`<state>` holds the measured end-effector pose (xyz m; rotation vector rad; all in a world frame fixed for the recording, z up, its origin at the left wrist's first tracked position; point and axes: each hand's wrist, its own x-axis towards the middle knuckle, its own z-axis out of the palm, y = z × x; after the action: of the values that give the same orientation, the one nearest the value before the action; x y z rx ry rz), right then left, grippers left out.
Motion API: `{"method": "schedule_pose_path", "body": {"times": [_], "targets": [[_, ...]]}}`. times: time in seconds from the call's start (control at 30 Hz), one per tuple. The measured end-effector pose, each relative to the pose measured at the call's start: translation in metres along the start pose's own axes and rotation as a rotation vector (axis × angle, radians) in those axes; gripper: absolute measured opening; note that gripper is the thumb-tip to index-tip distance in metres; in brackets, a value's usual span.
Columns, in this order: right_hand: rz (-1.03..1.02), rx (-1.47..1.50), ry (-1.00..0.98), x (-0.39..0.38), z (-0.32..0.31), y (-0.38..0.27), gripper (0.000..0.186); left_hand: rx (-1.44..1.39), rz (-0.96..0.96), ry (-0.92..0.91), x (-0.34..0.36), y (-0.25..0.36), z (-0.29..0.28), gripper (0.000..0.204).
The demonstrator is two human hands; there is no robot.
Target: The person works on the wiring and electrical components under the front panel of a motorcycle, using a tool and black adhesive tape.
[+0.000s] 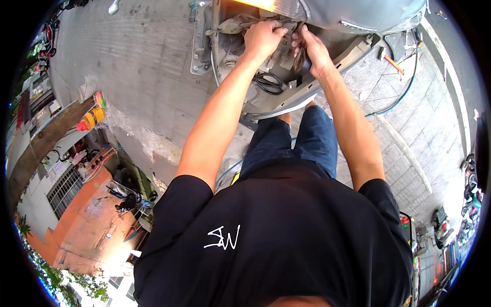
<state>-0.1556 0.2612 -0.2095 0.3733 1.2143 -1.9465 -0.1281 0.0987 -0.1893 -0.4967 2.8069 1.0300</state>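
Observation:
My hands are inside the opened front bay of a vehicle, likely a scooter, beneath a grey body panel point(348, 13). My left hand point(263, 38) has its fingers closed at small grey parts point(284, 48) in the bay; what they grip is too small to make out. My right hand point(312, 48) curls its fingers and thumb around a dark round metal part point(300, 60) just right of my left hand. A loop of black cable point(268, 84) lies below, between my forearms. A curved plastic trim rail point(332, 77) runs along the bay's lower right edge.
A hammer point(394, 64) with an orange handle and a blue-green hose point(399, 102) lie on the pavement at the right. A metal bracket point(201, 36) borders the bay's left. An orange workbench point(94, 220) with tools stands at lower left; parked scooters line both far edges.

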Motion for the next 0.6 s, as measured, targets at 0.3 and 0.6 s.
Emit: {"method": "schedule_pose_path", "body": {"times": [0.3,0.6], "targets": [[-0.232,-0.025,-0.156,-0.054,0.019,-0.012,0.054,0.013,-0.159,0.049,-0.011,0.028,-0.002,0.031],[-0.252,0.007,-0.096,-0.085,0.052,-0.033,0.052,-1.31,-0.524,-0.344,-0.155,0.048,-0.033,0.05]]}}
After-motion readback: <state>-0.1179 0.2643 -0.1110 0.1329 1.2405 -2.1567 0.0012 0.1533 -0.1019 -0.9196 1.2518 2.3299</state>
